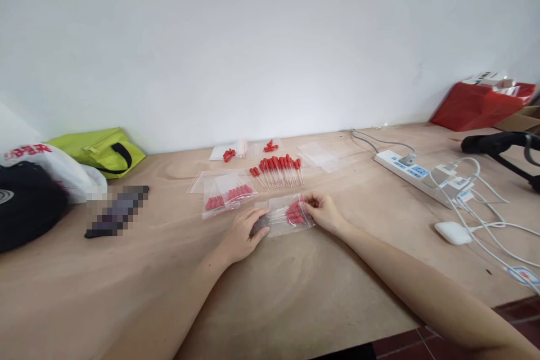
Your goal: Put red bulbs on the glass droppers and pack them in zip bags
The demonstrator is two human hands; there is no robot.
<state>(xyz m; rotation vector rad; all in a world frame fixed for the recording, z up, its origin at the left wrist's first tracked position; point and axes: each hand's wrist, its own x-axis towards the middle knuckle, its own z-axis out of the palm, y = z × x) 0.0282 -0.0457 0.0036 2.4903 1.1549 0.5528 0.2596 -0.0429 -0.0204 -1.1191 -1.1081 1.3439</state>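
A clear zip bag (278, 229) with several red-bulbed droppers (295, 214) inside lies on the table between my hands. My left hand (244, 234) grips the bag's left end, fingers above and thumb below. At the other end, beside the red bulbs, my right hand (325, 214) pinches the bag's edge. Just beyond lies a row of loose droppers (278, 166), bulbs pointing away from me. Filled dropper bags (228, 194) rest to the left of it. Small groups of red bulbs (229, 154) sit farther back, one on a stack of clear bags.
Flat clear bags (323, 156) lie behind my right hand. On the right are a power strip (415, 175), white cables and a white charger (453, 233), with a red bag (481, 107) behind. A green bag (99, 149) and a dark cloth item (29, 205) stand left.
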